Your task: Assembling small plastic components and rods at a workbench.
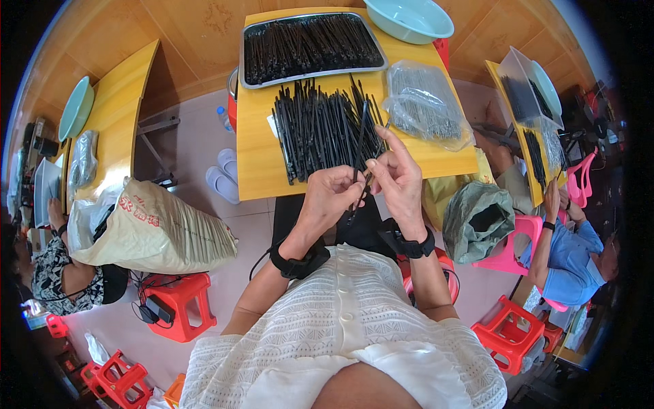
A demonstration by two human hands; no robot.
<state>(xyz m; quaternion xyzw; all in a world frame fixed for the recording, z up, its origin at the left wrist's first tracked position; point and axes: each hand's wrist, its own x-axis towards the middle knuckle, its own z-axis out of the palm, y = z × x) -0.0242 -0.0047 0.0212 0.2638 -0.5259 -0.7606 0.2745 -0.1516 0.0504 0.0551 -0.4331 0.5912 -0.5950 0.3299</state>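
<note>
Near the table's front edge, my left hand (330, 199) is closed in a pinch on thin black sticks (360, 144). My right hand (398, 178) pinches the same sticks from the other side, thumb and forefinger together. At least two sticks show between the hands, tilted and crossing; the exact number is hard to make out. Just beyond my fingers a loose pile of similar black sticks (306, 133) lies on the yellow table (255, 160). Behind it stands a metal tray (317, 83) filled with many more dark sticks (310, 48).
A clear plastic bag of thin pieces (426, 102) lies at the table's right, below a light-blue basin (412, 19). A green sack (479, 221) stands right of my knees; a large beige sack (163, 221) stands left. Two other people (569, 262) sit at side tables. Red stools (182, 303) surround me.
</note>
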